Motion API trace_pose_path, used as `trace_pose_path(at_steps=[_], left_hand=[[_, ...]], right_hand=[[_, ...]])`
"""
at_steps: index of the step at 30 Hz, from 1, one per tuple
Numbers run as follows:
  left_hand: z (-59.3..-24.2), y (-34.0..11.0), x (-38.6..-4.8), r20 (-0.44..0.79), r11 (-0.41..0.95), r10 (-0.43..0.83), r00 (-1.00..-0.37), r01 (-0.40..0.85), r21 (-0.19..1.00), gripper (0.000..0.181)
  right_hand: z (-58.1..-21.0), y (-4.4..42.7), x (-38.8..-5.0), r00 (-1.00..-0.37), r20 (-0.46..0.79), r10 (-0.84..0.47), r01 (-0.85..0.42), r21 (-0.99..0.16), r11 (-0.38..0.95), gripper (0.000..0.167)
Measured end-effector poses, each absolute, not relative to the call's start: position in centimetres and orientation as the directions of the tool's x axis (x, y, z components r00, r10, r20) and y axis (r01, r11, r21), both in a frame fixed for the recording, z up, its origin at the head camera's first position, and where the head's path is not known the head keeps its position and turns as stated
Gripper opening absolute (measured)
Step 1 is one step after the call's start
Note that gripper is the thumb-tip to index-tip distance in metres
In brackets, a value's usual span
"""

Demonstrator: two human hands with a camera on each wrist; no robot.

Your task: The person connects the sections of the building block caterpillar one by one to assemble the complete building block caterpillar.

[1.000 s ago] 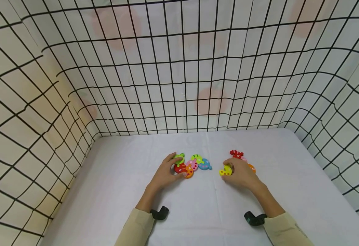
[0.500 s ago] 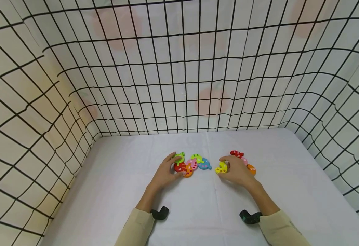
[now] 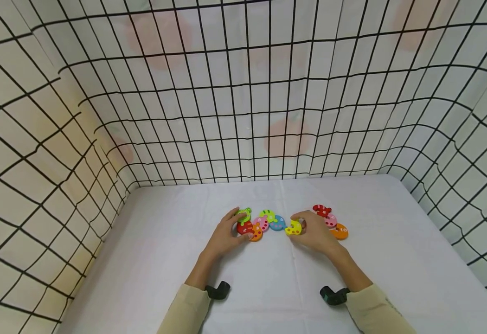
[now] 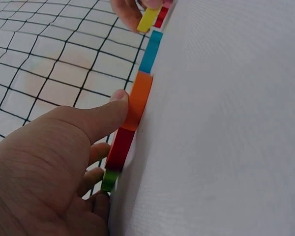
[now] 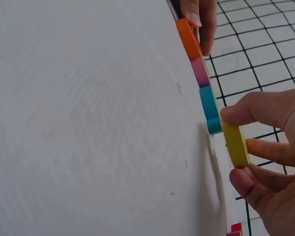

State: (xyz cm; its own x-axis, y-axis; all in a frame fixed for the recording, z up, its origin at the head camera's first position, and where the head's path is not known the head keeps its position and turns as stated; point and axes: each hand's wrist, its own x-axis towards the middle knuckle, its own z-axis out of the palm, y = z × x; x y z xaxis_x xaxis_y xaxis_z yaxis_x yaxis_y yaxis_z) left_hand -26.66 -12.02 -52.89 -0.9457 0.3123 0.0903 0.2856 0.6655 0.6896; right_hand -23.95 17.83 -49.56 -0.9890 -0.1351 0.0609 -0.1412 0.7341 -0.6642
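Observation:
In the head view a row of joined coloured pieces lies on the cloth: green, red (image 3: pixel 244 228), orange (image 3: pixel 256 233), pink, light green and blue (image 3: pixel 277 223). My left hand (image 3: pixel 224 235) curls round the row's left end, thumb against the orange piece (image 4: pixel 139 101) and fingers by the green one (image 4: pixel 109 180). My right hand (image 3: pixel 315 233) pinches a yellow piece (image 3: pixel 293 228) at the blue piece's right end. The right wrist view shows the yellow piece (image 5: pixel 235 144) between thumb and fingers, close beside the blue one (image 5: pixel 210 109); whether they touch I cannot tell.
Right of my right hand lie a red piece (image 3: pixel 322 210), a pink piece (image 3: pixel 330 220) and an orange piece (image 3: pixel 340 231). White cloth (image 3: pixel 264 287) covers the table, and a black wire grid over white fabric stands behind and at both sides.
My right hand has moved left with the yellow piece, up to the blue piece, uncovering more of the pink and orange pieces at the right. The left hand has stayed in place.

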Motion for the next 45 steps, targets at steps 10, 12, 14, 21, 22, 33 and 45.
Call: trace_pose_path(at_steps=[10,12,14,21,22,33,45], left_hand=[[-52.8,-12.1,-26.6,0.090,0.668,0.312,-0.946,0.286,0.687,0.066],[-52.8,-12.1,-26.6,0.087,0.668,0.314,-0.945,0.285,0.687,0.066],[-52.8,-12.1,-26.6,0.087,0.665,0.316,-0.945,0.286,0.690,0.066],[-52.7,-12.0,-26.7,0.096,0.666,0.322,-0.942,0.298,0.684,0.067],[-52.7,-12.0,-26.7,0.097,0.666,0.323,-0.941,0.299,0.683,0.067],[-52.8,-11.9,-26.6,0.089,0.681,0.299,-0.950,0.278,0.678,0.072],[-52.8,-11.8,-26.7,0.103,0.671,0.293,-0.951,0.281,0.687,0.076]], right_hand=[[-50.4,16.9,-24.6,-0.993,0.036,-0.110,-0.104,-0.696,0.711,0.054],[-50.4,16.7,-24.7,-0.993,0.030,-0.114,-0.103,-0.693,0.713,0.054],[-50.4,16.6,-24.7,-0.992,0.025,-0.120,-0.105,-0.687,0.719,0.054],[-50.3,16.2,-24.7,-0.993,0.002,-0.116,-0.088,-0.666,0.740,0.054],[-50.3,16.1,-24.7,-0.993,0.000,-0.115,-0.087,-0.662,0.744,0.054],[-50.4,16.5,-24.8,-0.992,-0.001,-0.126,-0.095,-0.651,0.753,0.055],[-49.4,19.9,-25.3,-0.989,0.110,-0.098,-0.145,-0.628,0.764,0.050]])
